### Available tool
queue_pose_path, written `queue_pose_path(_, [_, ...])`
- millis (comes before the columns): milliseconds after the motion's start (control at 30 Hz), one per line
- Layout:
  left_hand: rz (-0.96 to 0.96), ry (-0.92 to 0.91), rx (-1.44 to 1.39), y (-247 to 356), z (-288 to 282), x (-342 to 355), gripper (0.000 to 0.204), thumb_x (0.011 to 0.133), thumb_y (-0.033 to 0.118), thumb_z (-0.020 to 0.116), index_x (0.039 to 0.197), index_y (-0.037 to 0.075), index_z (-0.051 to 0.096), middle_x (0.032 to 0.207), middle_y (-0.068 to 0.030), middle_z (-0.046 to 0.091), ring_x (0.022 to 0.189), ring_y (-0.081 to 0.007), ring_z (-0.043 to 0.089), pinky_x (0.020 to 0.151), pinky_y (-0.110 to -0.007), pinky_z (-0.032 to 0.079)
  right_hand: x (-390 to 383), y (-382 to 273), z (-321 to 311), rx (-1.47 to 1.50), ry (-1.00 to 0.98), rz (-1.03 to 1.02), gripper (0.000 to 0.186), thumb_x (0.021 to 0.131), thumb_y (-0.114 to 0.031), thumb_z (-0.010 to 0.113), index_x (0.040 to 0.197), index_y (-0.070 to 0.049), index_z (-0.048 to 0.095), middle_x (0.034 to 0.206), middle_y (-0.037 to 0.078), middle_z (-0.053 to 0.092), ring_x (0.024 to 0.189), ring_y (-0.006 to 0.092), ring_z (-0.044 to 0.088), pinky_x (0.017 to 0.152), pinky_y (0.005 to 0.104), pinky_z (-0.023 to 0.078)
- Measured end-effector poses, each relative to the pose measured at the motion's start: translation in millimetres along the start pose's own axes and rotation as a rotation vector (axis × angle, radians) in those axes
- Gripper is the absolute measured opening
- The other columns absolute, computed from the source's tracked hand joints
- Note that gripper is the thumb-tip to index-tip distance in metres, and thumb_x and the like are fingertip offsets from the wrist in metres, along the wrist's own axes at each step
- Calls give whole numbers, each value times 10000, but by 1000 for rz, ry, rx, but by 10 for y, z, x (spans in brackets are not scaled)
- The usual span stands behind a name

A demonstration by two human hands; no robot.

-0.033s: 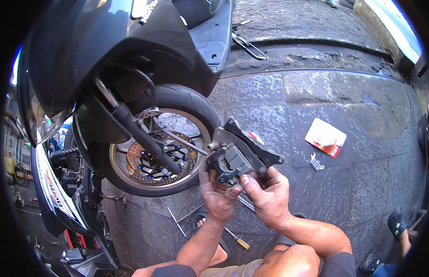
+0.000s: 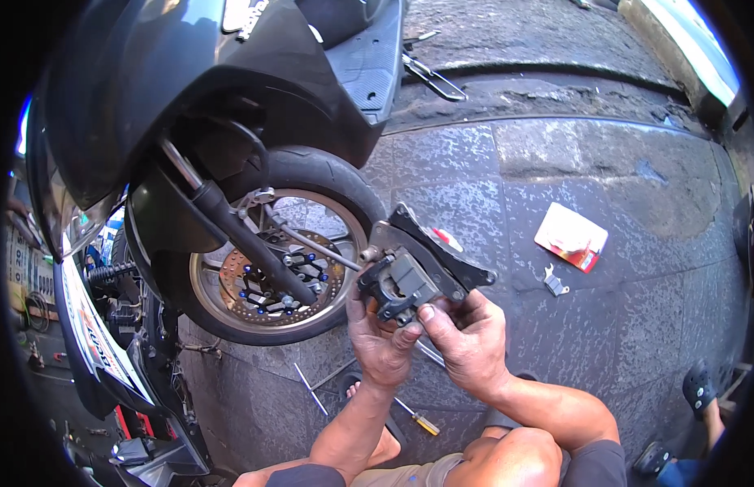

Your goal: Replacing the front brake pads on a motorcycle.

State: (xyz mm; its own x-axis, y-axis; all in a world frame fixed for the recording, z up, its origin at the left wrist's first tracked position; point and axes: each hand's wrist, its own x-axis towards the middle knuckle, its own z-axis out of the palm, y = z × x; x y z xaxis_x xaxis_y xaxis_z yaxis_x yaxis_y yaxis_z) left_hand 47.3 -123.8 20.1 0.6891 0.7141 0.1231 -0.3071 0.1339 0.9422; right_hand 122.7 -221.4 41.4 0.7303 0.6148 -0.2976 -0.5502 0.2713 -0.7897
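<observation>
Both of my hands grip a dark brake caliper [image 2: 411, 280] in front of the scooter's front wheel. My left hand [image 2: 380, 345] supports its left and lower side, with some fingers hidden behind it. My right hand [image 2: 468, 333] presses a thumb against the lower right edge, the other fingers curled behind. A black bracket plate [image 2: 446, 252] spans the caliper's upper right side. The brake hose [image 2: 316, 245] runs from the fork to the caliper. On the wheel [image 2: 284, 325], the drilled brake disc [image 2: 332, 280] carries blue bolts.
A white and red package [image 2: 570, 237] and a loose brake pad [image 2: 555, 281] lie on the tiles to the right. Near my feet are a yellow-handled screwdriver [image 2: 426, 424] and a T-handle wrench [image 2: 312, 391]. Another person's dark clog [image 2: 698, 390] shows at lower right.
The whole view has shifted very slightly. My hands keep the same hold on the caliper.
</observation>
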Motion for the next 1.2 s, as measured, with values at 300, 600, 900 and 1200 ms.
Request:
queue_pose_path(300, [42, 29, 94, -57, 15, 6, 992, 765, 411, 863, 1495, 50, 295, 1307, -93, 540, 1146, -189, 599, 970, -330, 544, 31, 49, 47, 93, -9, -42, 236, 902, -164, 752, 1006, 20, 647, 890, 20, 664, 791, 61, 580, 688, 234, 485])
queue_pose_path(600, [107, -78, 64, -121, -165, -13, 1062, 710, 268, 923, 1522, 81, 264, 1442, -119, 443, 1308, -249, 492, 1073, -393, 463, -45, -57, -20, 69, -85, 35, 119, 906, -87, 715, 942, 15, 666, 843, 17, 664, 744, 68, 591, 654, 239, 484])
queue_pose_path(900, [119, -167, 160, -139, -234, 15, 1060, 692, 130, 922, 1516, 136, 256, 1387, -142, 498, 1246, -264, 563, 1018, -390, 521, -28, -19, -48, 19, -56, -29, 106, 885, -100, 739, 876, -24, 665, 757, 9, 642, 631, 66, 551, 558, 236, 436])
queue_pose_path(1200, [134, -161, 202, -195, -281, 44, 969, 710, 98, 905, 1486, 134, 327, 1355, -153, 546, 1212, -267, 597, 1000, -383, 532, 6, 49, -107, 3, -90, 39, 209, 898, -97, 728, 1078, 2, 689, 937, 10, 680, 877, 81, 589, 803, 274, 490])
